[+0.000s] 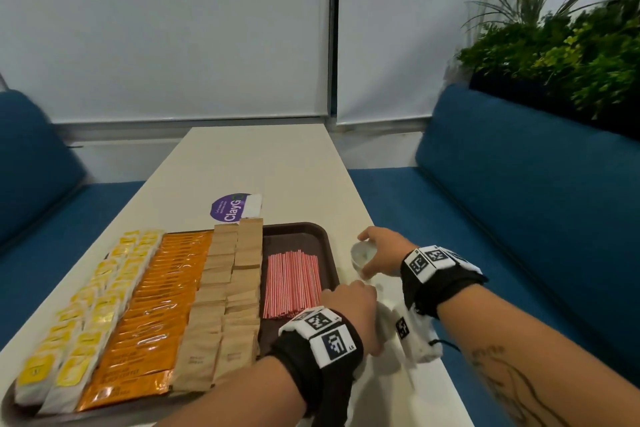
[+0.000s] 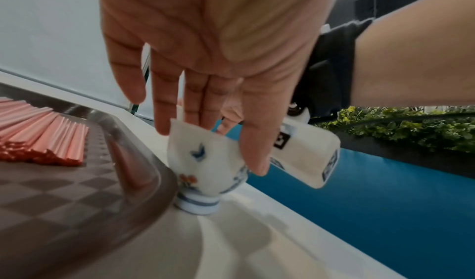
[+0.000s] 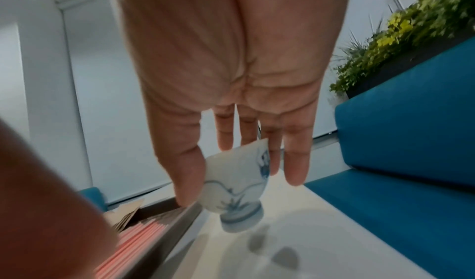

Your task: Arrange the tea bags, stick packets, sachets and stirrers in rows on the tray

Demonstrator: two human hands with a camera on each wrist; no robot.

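The right hand's thumb and fingers curl round a small white cup painted in blue and red, the thumb on one side of its wall and the fingers at the rim on the other; the right hand has it just beside the tray's right rim. In the left wrist view the cup's foot looks set down on the table against that rim, while in the right wrist view it looks tilted with a shadow below it, so I cannot tell whether it rests or is just lifted. The left hand's fingers are straight and slightly spread and hold nothing; their tips overlap the cup's mouth in that view, but touching or not is unclear. The left hand hovers at the tray's right edge, nearer the person than the cup. On the brown tray the goods lie in rows: red-and-white stirrers nearest the hands, then two columns of brown sachets, then orange stick packets, and yellow-labelled tea bags along the far left. The tray sits on a cream table, with a round purple sticker just beyond it. Blue benches flank the table, and green plants stand behind the right one.
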